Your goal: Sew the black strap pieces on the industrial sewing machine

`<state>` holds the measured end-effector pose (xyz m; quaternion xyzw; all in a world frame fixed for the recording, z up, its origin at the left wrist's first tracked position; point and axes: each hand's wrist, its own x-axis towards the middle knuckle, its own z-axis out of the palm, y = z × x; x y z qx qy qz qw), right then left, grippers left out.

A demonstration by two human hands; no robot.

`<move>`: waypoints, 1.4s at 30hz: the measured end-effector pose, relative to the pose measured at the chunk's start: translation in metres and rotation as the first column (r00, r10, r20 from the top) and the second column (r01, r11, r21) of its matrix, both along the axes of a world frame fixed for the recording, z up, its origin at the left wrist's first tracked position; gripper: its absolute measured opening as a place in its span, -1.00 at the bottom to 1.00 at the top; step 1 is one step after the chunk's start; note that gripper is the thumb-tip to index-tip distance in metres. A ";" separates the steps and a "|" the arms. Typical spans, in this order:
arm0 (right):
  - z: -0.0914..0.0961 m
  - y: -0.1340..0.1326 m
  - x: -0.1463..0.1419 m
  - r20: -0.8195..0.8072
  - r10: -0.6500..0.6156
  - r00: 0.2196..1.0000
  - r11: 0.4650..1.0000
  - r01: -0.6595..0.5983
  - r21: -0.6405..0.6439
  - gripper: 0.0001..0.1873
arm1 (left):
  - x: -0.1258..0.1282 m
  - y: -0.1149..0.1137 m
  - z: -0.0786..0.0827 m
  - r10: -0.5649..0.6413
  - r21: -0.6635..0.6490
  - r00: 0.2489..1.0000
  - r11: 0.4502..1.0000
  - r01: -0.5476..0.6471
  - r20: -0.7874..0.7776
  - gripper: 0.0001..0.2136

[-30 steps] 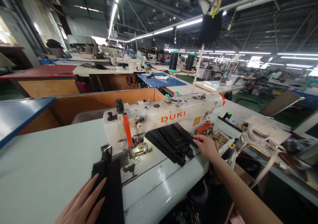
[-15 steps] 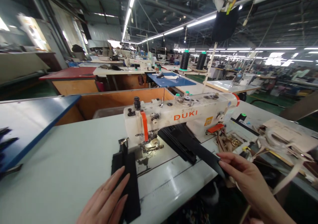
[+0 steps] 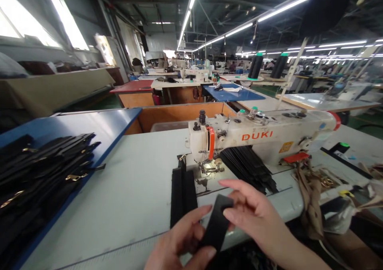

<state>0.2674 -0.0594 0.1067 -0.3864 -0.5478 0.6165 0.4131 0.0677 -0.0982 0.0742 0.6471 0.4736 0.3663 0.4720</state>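
Between my two hands, in front of the sewing machine, is a black fabric strip (image 3: pixel 218 222). My right hand (image 3: pixel 254 214) pinches its upper end between thumb and fingers. Lower down, my left hand (image 3: pixel 182 242) has its thumb and fingers closed around the strip's other part. Just beyond my left hand lies a black zippered piece (image 3: pixel 183 190) flat on the table, with a metal zipper pull at its far end. The white sewing machine (image 3: pixel 257 136) stands behind, and a fanned stack of black strips (image 3: pixel 248 166) lies under its arm.
On the blue side table (image 3: pixel 119 122) at left lies a pile of black zippered pieces (image 3: pixel 54 166) with gold pulls. Tan straps (image 3: pixel 309 202) and small metal hardware crowd the right side. Two black thread cones (image 3: pixel 255 66) stand behind the machine.
My right hand has brought one strip from the stack leftward and nearer to me. My left hand has left the zippered piece and taken hold of the strip. The view has turned left.
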 end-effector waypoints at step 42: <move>-0.092 0.033 -0.028 0.766 -0.272 0.583 0.205 -0.742 0.638 -0.62 | -0.043 0.101 -0.058 0.316 0.517 0.487 0.776 0.361 -0.814 -0.58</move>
